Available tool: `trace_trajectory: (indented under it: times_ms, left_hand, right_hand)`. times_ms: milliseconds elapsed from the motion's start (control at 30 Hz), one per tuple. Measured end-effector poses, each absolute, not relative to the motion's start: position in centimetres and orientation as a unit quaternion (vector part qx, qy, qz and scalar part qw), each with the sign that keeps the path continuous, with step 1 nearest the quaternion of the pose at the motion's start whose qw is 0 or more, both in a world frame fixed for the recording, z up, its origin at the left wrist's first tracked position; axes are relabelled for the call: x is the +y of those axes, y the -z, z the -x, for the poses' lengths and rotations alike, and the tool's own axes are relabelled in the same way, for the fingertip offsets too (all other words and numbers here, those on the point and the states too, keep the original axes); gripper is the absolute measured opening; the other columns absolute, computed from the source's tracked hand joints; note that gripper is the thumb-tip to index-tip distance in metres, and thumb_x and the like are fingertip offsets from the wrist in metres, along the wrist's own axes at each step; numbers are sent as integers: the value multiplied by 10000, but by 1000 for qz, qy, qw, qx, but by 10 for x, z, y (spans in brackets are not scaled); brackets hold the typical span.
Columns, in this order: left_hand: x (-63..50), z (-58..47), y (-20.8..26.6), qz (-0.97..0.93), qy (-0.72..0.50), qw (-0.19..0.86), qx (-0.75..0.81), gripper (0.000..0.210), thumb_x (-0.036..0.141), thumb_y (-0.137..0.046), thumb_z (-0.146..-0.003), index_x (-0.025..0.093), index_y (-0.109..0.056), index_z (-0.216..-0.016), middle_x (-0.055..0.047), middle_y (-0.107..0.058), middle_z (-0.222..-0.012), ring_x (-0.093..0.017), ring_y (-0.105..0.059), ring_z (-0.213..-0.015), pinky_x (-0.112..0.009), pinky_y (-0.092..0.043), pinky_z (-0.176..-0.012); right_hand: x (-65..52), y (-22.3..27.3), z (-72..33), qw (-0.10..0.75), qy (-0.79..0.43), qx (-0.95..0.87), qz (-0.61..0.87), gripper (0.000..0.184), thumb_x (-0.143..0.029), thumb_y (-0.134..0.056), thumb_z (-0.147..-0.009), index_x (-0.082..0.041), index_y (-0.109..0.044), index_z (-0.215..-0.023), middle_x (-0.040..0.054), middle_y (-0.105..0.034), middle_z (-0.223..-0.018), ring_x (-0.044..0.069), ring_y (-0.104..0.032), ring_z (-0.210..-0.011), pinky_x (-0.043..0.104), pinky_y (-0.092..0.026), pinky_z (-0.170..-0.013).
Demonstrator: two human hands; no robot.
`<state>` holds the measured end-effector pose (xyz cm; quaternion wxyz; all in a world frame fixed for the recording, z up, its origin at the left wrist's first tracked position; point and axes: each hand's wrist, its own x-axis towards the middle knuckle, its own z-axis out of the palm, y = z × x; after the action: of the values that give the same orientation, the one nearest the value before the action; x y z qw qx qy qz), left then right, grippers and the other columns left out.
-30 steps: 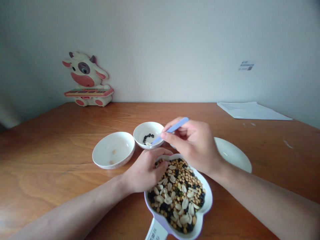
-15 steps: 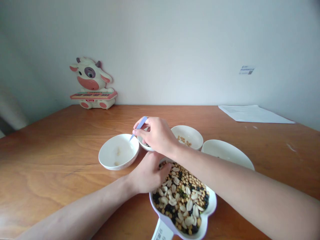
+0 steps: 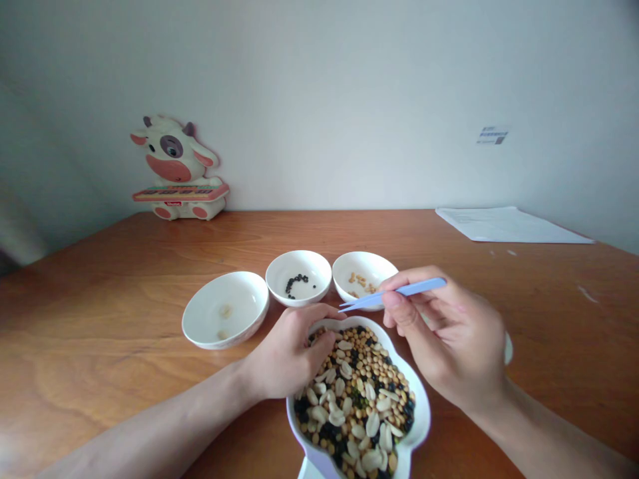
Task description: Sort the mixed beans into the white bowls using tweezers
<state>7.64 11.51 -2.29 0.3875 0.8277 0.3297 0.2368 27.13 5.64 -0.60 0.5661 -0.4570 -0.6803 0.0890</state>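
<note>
My left hand [image 3: 294, 352] is closed on the far left rim of a white lobed container [image 3: 422, 419], its thumb inside. Half peanuts, yellow beans, black beans and a few green bits [image 3: 364, 399] fill the container. Between the thumb and fingers of my right hand [image 3: 449, 339] is a pair of light blue tweezers [image 3: 419, 287]. Their tips point left, above the container's far rim, with nothing visible between them.
Behind are a white bowl [image 3: 197, 309] with two pale pieces, a bowl [image 3: 273, 274] with black beans [image 3: 298, 283] and a bowl [image 3: 344, 263] with yellow beans [image 3: 360, 283]. My right hand mostly hides another bowl [image 3: 508, 349]. A cow toy [image 3: 180, 166] and white sheets [image 3: 509, 225] lie farther back.
My right hand has swung back from the bowls at the left to the right of the container, still with the tweezers. The black-bean bowl is uncovered. My left hand stays on the rim.
</note>
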Motion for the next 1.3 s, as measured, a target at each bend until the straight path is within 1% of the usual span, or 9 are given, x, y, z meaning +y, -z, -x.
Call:
trace_trajectory:
  times_ms: [100,233,400,567,700,833,1067,1200,1300]
  left_hand:
    - [115,-78,23,-823,-236,403,323,259,165,-525,-886,159,-660,-1107,-46,-716,-1045,-196,-646,-945,-290,-501,-870]
    - [116,-79,23,-816,-229,421,323,279,153,-510,-896,151,-643,-1141,-60,-705,-1104,-200,-644,-990,-286,-497,-891]
    - [116,-79,25,-819,-235,414,320,270,141,-510,-898,157,-649,-1129,-47,-710,-1100,-190,-648,-990,-277,-492,-896]
    - [116,-78,26,-821,-243,413,309,264,145,-518,-897,170,-647,-1126,-41,-712,-1102,-188,-654,-992,-277,-501,-891]
    - [116,-77,26,-824,-242,405,313,276,155,-523,-891,158,-651,-1135,-58,-712,-1115,-203,-652,-1006,-303,-504,-914]
    - [116,-77,25,-825,-240,404,313,290,157,-523,-888,154,-652,-1148,-66,-708,-1136,-210,-649,-1021,-311,-505,-928]
    - [117,-78,25,-824,-239,401,322,287,162,-532,-879,156,-651,-1140,-64,-720,-1095,-207,-664,-964,-302,-522,-868]
    - [117,-78,25,-825,-241,401,316,285,165,-523,-886,154,-652,-1140,-67,-710,-1121,-209,-652,-1015,-311,-505,-920]
    - [117,-78,25,-826,-239,400,319,289,170,-523,-887,153,-647,-1148,-69,-707,-1127,-209,-650,-1016,-313,-506,-918]
  right_hand:
    - [53,9,-267,565,-118,-686,443,43,-186,-558,-907,-198,-590,-933,-1,-597,-697,117,-566,-538,242,-430,-477]
    - [53,11,-263,540,-151,-703,437,92,-213,-495,-933,-195,-568,-881,2,-575,-685,126,-559,-548,257,-410,-482]
    - [56,10,-266,498,-163,-728,442,143,-239,-475,-938,-187,-547,-826,-27,-507,-601,116,-510,-514,253,-364,-478]
    - [60,13,-266,463,-163,-743,455,154,-248,-459,-949,-180,-541,-838,-43,-466,-582,106,-468,-494,246,-348,-494]
    - [61,13,-264,465,-114,-742,469,168,-221,-445,-945,-176,-529,-808,-38,-471,-579,110,-466,-502,250,-341,-511]
    - [63,13,-265,447,-72,-744,491,179,-214,-444,-934,-175,-531,-783,-30,-477,-578,117,-458,-514,254,-320,-511]
    - [64,15,-264,423,-84,-745,509,148,-215,-466,-916,-173,-542,-796,-45,-469,-558,105,-440,-479,248,-306,-495]
    - [64,14,-265,431,-64,-750,497,164,-217,-457,-918,-167,-541,-787,-29,-498,-580,110,-465,-502,246,-326,-506]
    - [64,14,-266,420,-61,-755,500,155,-220,-465,-909,-174,-532,-777,-25,-509,-580,113,-459,-494,249,-320,-498]
